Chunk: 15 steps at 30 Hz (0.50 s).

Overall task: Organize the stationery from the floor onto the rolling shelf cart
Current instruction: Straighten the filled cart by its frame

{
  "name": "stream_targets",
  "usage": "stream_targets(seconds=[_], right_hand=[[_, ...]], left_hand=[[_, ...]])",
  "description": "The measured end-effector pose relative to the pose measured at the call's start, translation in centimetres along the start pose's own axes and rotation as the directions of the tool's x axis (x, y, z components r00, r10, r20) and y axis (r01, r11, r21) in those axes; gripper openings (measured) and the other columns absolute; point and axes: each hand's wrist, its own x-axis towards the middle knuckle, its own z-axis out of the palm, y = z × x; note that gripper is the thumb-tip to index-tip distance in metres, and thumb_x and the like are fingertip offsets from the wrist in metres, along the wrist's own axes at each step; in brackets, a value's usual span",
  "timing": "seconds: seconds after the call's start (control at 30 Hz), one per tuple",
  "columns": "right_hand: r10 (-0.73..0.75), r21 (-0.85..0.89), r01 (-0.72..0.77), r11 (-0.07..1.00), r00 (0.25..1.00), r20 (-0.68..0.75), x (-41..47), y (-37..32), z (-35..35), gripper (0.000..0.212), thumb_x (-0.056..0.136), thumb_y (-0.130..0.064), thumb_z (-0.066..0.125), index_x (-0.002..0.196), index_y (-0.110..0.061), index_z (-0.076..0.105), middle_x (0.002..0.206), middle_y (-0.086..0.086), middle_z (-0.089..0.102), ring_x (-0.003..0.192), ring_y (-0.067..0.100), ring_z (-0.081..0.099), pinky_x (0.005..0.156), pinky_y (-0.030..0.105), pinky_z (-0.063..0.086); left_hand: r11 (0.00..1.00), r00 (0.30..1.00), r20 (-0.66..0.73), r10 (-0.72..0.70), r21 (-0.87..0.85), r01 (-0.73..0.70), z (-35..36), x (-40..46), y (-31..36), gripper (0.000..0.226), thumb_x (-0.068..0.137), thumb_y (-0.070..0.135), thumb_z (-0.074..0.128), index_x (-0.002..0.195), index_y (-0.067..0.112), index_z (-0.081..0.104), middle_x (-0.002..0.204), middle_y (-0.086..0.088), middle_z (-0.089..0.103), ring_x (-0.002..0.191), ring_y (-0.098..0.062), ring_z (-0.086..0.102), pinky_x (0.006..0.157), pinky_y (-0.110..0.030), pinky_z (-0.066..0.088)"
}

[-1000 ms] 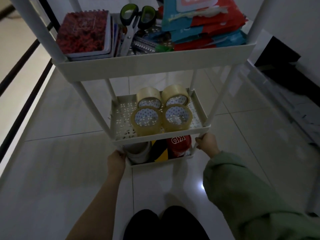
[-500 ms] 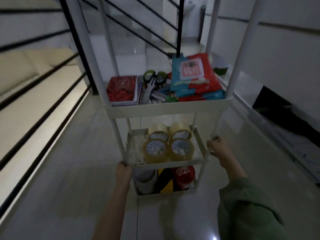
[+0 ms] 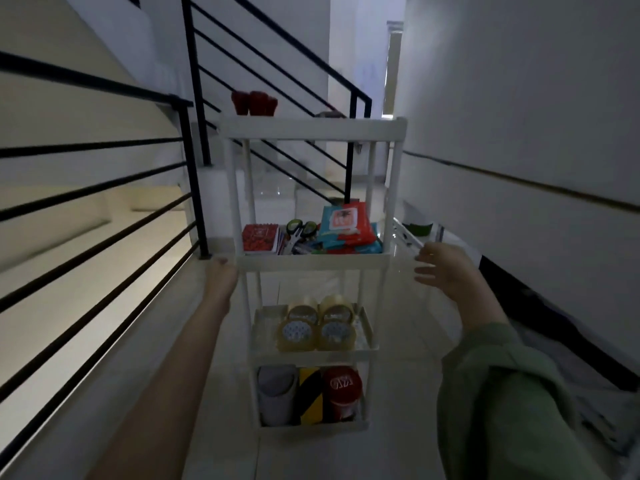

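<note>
The white rolling shelf cart (image 3: 311,263) stands upright on the tiled floor in front of me. Red cups (image 3: 254,102) sit on its top tier. The second tier holds a red notebook (image 3: 260,238), green-handled scissors (image 3: 300,230) and red and blue packets (image 3: 346,226). Several clear tape rolls (image 3: 317,329) fill the third tier. In the bottom tier stand a grey roll (image 3: 277,393), a yellow-black tape (image 3: 310,393) and a red roll (image 3: 343,389). My left hand (image 3: 221,275) touches the second tier's left corner. My right hand (image 3: 446,271) hovers open, apart from the cart's right side.
A black stair railing (image 3: 194,168) runs along the left and behind the cart. A white wall (image 3: 519,133) closes the right side, with a low white ledge (image 3: 408,237) carrying a green object (image 3: 419,228). Dark items lie along the right wall's base.
Both hands left the lower tiers and rose to the second tier's height. The right hand let go and spread open. My view lifted, so the whole cart now shows.
</note>
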Motion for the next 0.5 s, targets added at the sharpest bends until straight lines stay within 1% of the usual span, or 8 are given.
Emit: stream_targets(seconds=[0.07, 0.13, 0.23, 0.27, 0.33, 0.4, 0.43, 0.5], right_hand=[[-0.015, 0.027, 0.015, 1.0, 1.0, -0.004, 0.6, -0.8, -1.1, 0.011, 0.092, -0.011, 0.046, 0.096, -0.005, 0.054, 0.113, 0.016, 0.05, 0.099, 0.031, 0.049, 0.074, 0.037, 0.048], [-0.02, 0.038, 0.022, 0.999, 0.999, -0.028, 2.1, -1.3, -1.7, 0.018, 0.094, -0.014, 0.044, 0.103, -0.003, 0.054, 0.111, 0.015, 0.052, 0.097, 0.031, 0.05, 0.077, 0.039, 0.046], [0.037, 0.037, -0.035, 0.999, 0.998, -0.048, 4.7, -1.8, -1.7, 0.033, 0.096, -0.018, 0.043, 0.125, -0.002, 0.049, 0.11, 0.016, 0.054, 0.095, 0.03, 0.051, 0.076, 0.038, 0.047], [0.057, 0.027, -0.056, 0.998, 0.997, -0.057, 5.6, -2.0, -1.5, 0.033, 0.097, -0.019, 0.042, 0.126, -0.004, 0.049, 0.117, 0.019, 0.054, 0.098, 0.03, 0.05, 0.081, 0.04, 0.046], [0.091, 0.025, -0.09, 0.996, 0.994, -0.055, 7.4, -2.5, -1.1, 0.033, 0.098, -0.022, 0.042, 0.127, -0.008, 0.048, 0.126, 0.02, 0.052, 0.103, 0.031, 0.05, 0.088, 0.042, 0.043], [0.134, 0.025, -0.134, 0.991, 0.991, 0.005, 8.4, -3.8, -0.4, 0.037, 0.097, -0.026, 0.042, 0.13, -0.009, 0.046, 0.126, 0.019, 0.052, 0.104, 0.031, 0.05, 0.088, 0.043, 0.043], [0.164, 0.029, -0.165, 0.986, 0.986, 0.019, 8.7, -4.6, -0.1, 0.04, 0.097, -0.028, 0.042, 0.132, -0.009, 0.045, 0.126, 0.019, 0.052, 0.106, 0.032, 0.05, 0.087, 0.043, 0.043], [0.238, 0.029, -0.238, 0.971, 0.971, 0.009, 9.7, -6.1, 0.4, 0.045, 0.097, -0.033, 0.042, 0.135, -0.009, 0.042, 0.129, 0.019, 0.051, 0.111, 0.035, 0.05, 0.087, 0.044, 0.042]], left_hand=[[0.999, 1.0, -0.015, 0.009, -0.031, -0.009, 0.1, 1.4, 1.5, 0.031, 0.092, 0.002, 0.037, 0.116, 0.0, 0.057, 0.105, -0.016, 0.06, 0.105, -0.029, 0.053, 0.08, -0.03, 0.042], [0.998, 0.999, -0.043, 0.006, -0.06, -0.009, 0.9, 3.8, 2.2, 0.036, 0.093, 0.005, 0.036, 0.124, -0.004, 0.052, 0.119, -0.022, 0.057, 0.103, -0.032, 0.053, 0.079, -0.031, 0.039], [0.996, 0.997, -0.076, 0.029, -0.079, -0.035, 2.9, 6.0, 2.5, 0.031, 0.099, 0.015, 0.029, 0.099, -0.004, 0.053, 0.091, -0.024, 0.054, 0.087, -0.028, 0.048, 0.064, -0.031, 0.038], [0.994, 0.995, -0.09, 0.038, -0.096, -0.047, 3.7, 6.6, 2.1, 0.038, 0.101, 0.023, 0.027, 0.1, -0.004, 0.052, 0.091, -0.026, 0.054, 0.089, -0.033, 0.052, 0.068, -0.035, 0.043], [0.991, 0.987, -0.16, -0.002, -0.133, -0.019, 5.2, 7.1, 1.4, 0.053, 0.102, 0.036, 0.022, 0.116, -0.008, 0.048, 0.107, -0.032, 0.053, 0.104, -0.042, 0.054, 0.086, -0.047, 0.045], [0.988, 0.965, -0.26, -0.015, -0.152, -0.026, 6.1, 7.6, 1.1, 0.052, 0.102, 0.038, 0.019, 0.119, -0.003, 0.046, 0.106, -0.024, 0.051, 0.101, -0.035, 0.051, 0.082, -0.042, 0.04], [0.989, 0.957, -0.289, -0.005, -0.144, -0.038, 6.3, 7.5, 1.2, 0.049, 0.102, 0.036, 0.019, 0.116, -0.001, 0.047, 0.103, -0.02, 0.049, 0.096, -0.032, 0.05, 0.078, -0.038, 0.036], [0.992, 0.957, -0.29, -0.035, -0.126, -0.002, 6.3, 6.8, 1.9, 0.041, 0.103, 0.031, 0.019, 0.103, 0.001, 0.048, 0.096, -0.017, 0.047, 0.095, -0.035, 0.051, 0.073, -0.033, 0.032]])
